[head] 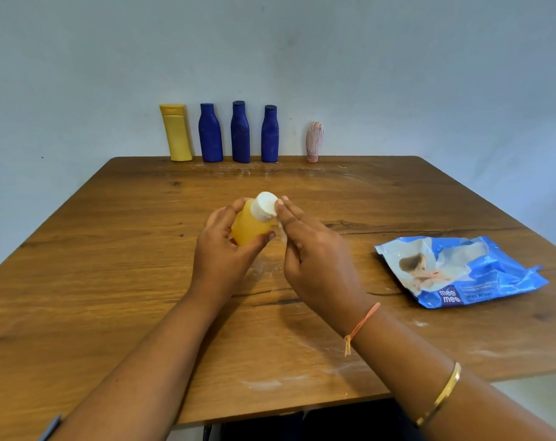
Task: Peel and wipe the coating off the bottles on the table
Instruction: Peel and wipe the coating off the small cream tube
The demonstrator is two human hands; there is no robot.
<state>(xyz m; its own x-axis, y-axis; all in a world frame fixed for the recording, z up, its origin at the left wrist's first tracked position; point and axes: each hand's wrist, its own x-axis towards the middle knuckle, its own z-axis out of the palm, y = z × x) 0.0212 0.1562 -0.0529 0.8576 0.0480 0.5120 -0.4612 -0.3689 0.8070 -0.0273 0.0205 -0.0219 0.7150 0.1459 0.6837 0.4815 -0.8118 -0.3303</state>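
Observation:
Above the middle of the wooden table, my left hand grips a small orange bottle with a white cap, tilted away from me. My right hand presses a white wipe, mostly hidden under its fingers, against the bottle's right side near the cap. Along the far edge by the wall stand a yellow bottle, three blue coated bottles and a small pinkish bottle with streaky coating.
A blue pack of wet wipes lies flat on the right side of the table. White smears and flakes mark the wood below my hands and near the front edge. The wall rises right behind the bottle row.

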